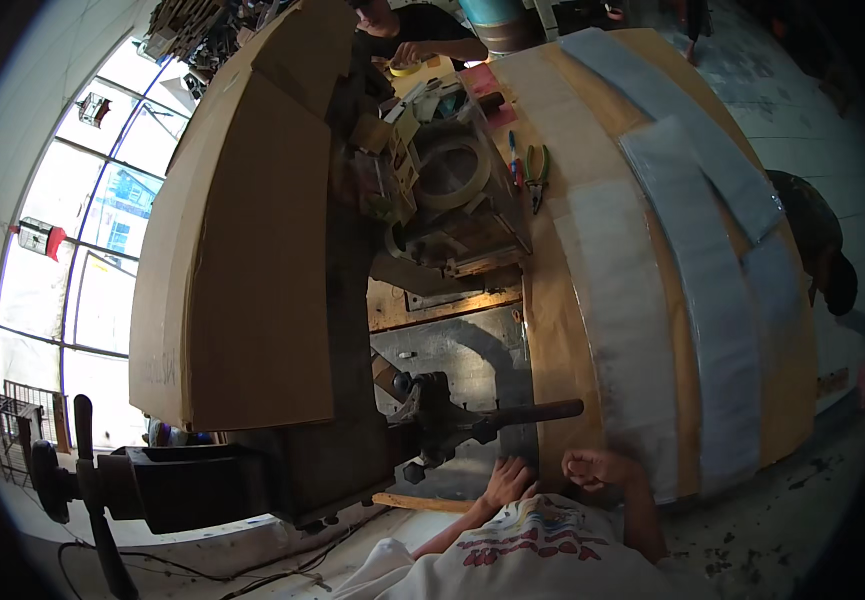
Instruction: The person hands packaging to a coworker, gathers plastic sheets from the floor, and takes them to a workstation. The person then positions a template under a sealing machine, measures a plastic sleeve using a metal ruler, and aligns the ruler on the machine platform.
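At the near edge of the dark metal plate (pixel 457 345), my left hand (pixel 508 484) rests with its fingers loosely bent and slightly apart. I see nothing held in it. Just to its right, my right hand (pixel 594 467) is curled closed over the near end of the brown board and its pale strips; whatever it may hold is hidden. Ahead of both hands, a dark metal lever bar (pixel 537 413) reaches right from a clamp-like machine part (pixel 427 405). A long pale translucent strip (pixel 617 300) lies on the brown board (pixel 574 350) beyond my right hand.
Grey plastic-wrapped strips (pixel 697 270) cover the right. Pliers (pixel 537 180) and a blue pen (pixel 514 158) lie near a box with a tape roll (pixel 452 172). A cardboard sheet (pixel 257 270) stands on the left machine arm (pixel 192 485). Another person (pixel 422 35) works at the far end.
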`<state>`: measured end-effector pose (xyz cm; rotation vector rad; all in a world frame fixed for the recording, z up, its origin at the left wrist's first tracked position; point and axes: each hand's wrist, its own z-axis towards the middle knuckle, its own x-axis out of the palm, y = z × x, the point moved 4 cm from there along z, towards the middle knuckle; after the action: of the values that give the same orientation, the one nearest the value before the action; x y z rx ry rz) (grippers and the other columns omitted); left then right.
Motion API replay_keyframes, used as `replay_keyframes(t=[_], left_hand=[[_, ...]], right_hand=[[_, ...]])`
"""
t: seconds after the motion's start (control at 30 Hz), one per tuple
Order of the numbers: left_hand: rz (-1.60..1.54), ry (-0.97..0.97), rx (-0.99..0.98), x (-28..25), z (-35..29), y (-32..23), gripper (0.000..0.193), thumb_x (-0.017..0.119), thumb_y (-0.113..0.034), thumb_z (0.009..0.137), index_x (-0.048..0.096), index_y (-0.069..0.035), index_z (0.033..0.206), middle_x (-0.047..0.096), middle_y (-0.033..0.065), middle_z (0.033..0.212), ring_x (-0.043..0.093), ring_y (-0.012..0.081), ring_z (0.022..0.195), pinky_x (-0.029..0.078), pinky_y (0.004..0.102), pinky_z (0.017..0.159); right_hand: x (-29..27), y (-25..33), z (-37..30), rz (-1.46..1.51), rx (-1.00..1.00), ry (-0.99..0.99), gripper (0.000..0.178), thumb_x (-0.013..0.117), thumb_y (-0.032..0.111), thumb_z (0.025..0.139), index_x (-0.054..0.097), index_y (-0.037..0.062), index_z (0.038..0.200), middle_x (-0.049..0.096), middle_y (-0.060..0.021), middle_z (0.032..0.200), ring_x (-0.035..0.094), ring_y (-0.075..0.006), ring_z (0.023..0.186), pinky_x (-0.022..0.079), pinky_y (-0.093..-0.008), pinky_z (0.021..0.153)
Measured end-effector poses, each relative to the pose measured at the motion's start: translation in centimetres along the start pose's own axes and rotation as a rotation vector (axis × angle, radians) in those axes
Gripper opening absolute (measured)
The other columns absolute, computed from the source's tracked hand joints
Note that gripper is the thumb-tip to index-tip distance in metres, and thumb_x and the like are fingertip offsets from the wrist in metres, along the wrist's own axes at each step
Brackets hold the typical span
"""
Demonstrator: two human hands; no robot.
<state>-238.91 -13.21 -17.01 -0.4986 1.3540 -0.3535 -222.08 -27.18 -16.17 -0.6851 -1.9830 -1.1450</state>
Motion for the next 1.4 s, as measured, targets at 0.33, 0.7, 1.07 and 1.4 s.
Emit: replay_keyframes(t=[0.33,0.7,1.07,1.4], left_hand=[[-0.049,0.02,0.081,-0.6,0.8,-0.9,0.016,0.066,-0.025,0.084,0.06,-0.01,0.08,0.052,0.0057,0.08,0.054,0.0256,0.078,0.04,0.0371,0.074],[0.02,-0.033,0.129,-0.1,0.0,-0.3,0.018,0.069,-0.025,0.08,0.058,-0.011,0.085,0.051,0.0069,0.081,0.054,0.0257,0.076,0.038,0.0376,0.072],[0.031,-0.06,0.135,-0.7,0.4,-1.2,0.02,0.071,-0.024,0.079,0.056,-0.011,0.084,0.05,0.0048,0.079,0.054,0.0221,0.076,0.038,0.0355,0.073],[0.138,-0.05,0.215,0.3,-0.5,-0.6,0.02,0.068,-0.027,0.077,0.055,-0.014,0.081,0.049,0.0027,0.081,0.053,0.0196,0.077,0.037,0.0336,0.071]], right_hand=[[-0.6,-0.2,-0.2,0.009,0.041,-0.066,0.028,0.051,0.036,0.103,0.051,0.0082,0.102,0.039,0.0044,0.07,0.033,-0.0024,0.055,0.03,-0.0194,0.042],[-2.0,-0.7,-0.7,0.131,0.095,-0.175,0.023,0.06,0.03,0.099,0.051,0.0119,0.109,0.045,0.0057,0.089,0.034,-0.0022,0.059,0.027,-0.0157,0.045],[-0.9,0.0,-0.9,-0.019,0.144,-0.06,0.031,0.058,0.035,0.099,0.048,0.0118,0.118,0.046,0.0043,0.087,0.035,-0.0023,0.062,0.027,-0.0147,0.046],[-0.5,1.3,0.6,-0.665,0.064,-0.13,0.03,0.059,0.036,0.099,0.053,0.0107,0.113,0.051,0.0029,0.087,0.046,-0.0032,0.062,0.037,-0.0196,0.047]])
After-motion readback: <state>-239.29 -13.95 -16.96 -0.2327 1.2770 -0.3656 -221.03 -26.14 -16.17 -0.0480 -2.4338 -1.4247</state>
